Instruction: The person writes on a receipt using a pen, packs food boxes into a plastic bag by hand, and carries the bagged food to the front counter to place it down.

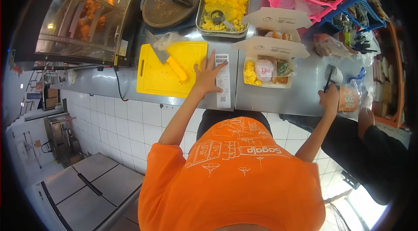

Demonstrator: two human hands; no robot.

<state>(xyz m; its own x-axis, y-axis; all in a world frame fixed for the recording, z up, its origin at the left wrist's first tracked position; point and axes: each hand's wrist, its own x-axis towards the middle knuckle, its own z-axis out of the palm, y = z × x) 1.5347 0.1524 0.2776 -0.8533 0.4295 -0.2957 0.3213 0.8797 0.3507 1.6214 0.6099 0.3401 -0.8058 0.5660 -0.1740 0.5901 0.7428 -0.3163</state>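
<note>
My left hand [208, 78] lies with fingers spread, between the yellow cutting board [150, 85] and a long printed receipt [223, 94], its fingertips on the paper's edge. A knife with a yellow handle [177, 69] and a crumpled plastic bag [167, 40] rest on the board. In my right hand [329, 99] is a slim black pen [328, 80], held upright near the counter's front edge. Between my hands stands an open carton box [265, 84] with yellow food, a round wrapped packet [264, 69] and browned pieces. Behind it is a second open box [276, 35].
A steel tray [200, 28] of yellow food sits at the back beside a round wooden block [152, 9]. A lit display cabinet [82, 17] stands left. Pink [278, 4] and blue baskets [376, 24] fill the back right. Another person's hand [365, 122] is close on the right.
</note>
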